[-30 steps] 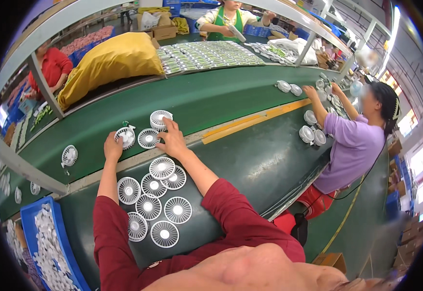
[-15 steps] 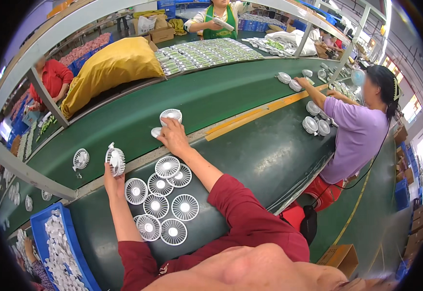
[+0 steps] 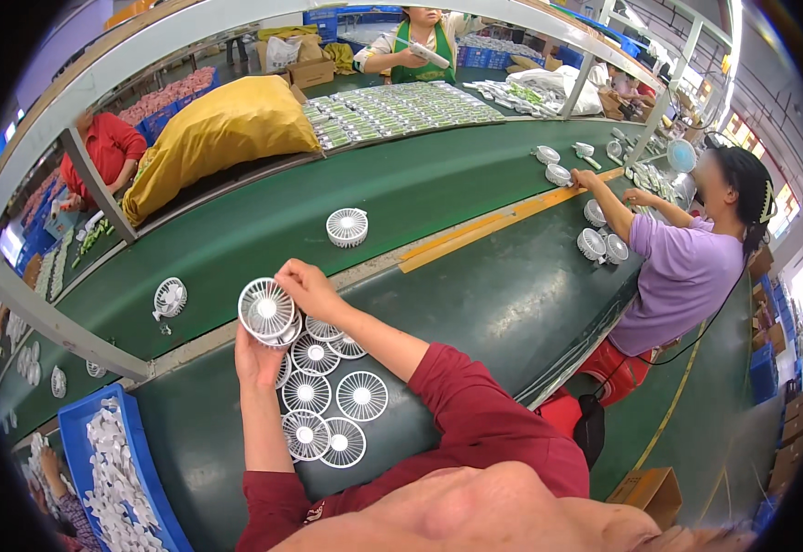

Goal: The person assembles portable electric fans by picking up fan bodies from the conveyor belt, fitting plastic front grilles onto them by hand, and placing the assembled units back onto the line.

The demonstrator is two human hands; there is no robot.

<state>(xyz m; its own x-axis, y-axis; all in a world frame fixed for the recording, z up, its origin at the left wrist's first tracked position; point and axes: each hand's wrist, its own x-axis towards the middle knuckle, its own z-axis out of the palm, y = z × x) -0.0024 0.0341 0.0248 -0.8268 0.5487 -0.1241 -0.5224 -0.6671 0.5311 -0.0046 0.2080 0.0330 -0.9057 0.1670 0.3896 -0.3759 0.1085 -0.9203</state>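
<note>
My left hand [image 3: 259, 361] holds a round white fan head [image 3: 266, 310] from below, its spoked face turned upward. At the fan head's upper right rim, the fingers of my right hand [image 3: 309, 288] are bent and closed on the edge. Just below and to the right, several loose white fan grilles [image 3: 362, 396] lie flat on the dark green worktop [image 3: 475, 313], some overlapping. My left hand and the fan head cover part of them. Another white fan head [image 3: 346, 227] rests on the green belt beyond my right hand.
A blue bin [image 3: 124, 414] of small white parts stands at lower left. Another fan head [image 3: 170, 297] sits on the belt [image 3: 438, 202]. A metal frame post [image 3: 52, 308] rises at left. At right, a co-worker in purple [image 3: 687, 267] handles fans.
My left hand has moved right with the fan head, turning its face upward. My right hand has left the fan head on the belt and come back to the held one's rim.
</note>
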